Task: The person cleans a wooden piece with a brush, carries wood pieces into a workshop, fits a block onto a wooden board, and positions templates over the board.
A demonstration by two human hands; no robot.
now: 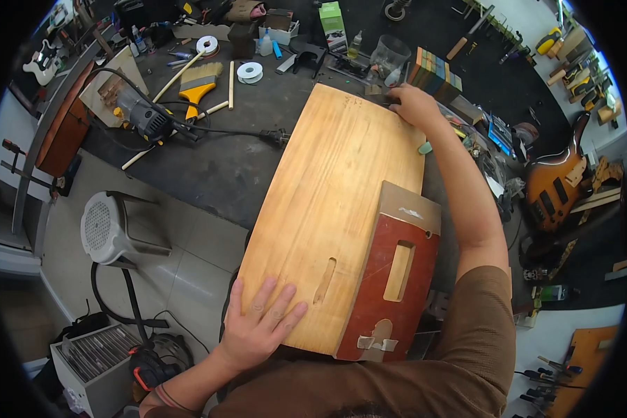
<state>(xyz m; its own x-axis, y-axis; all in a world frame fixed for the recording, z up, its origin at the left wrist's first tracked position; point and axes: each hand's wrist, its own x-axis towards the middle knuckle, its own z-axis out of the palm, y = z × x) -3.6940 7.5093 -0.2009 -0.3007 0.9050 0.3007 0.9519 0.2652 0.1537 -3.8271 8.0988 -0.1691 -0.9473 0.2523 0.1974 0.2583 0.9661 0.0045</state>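
Note:
A pale wooden board (327, 188) lies in front of me, with a slim slot cut near its close end. My left hand (263, 324) rests flat on the board's near left corner, fingers spread. Across the right side of the board lies a red-brown template (376, 279) with a rectangular window and patches of tape. My right hand (416, 110) reaches past the board's far right corner with its fingers curled; what they hold, if anything, cannot be made out.
On the dark bench (209, 174) are a corded power tool (150, 122), a yellow-handled brush (200, 83) and tape rolls (249, 72). A stack of coloured blocks (435, 73) stands beyond my right hand. A guitar body (554, 184) is at right, a stool (101, 226) at left.

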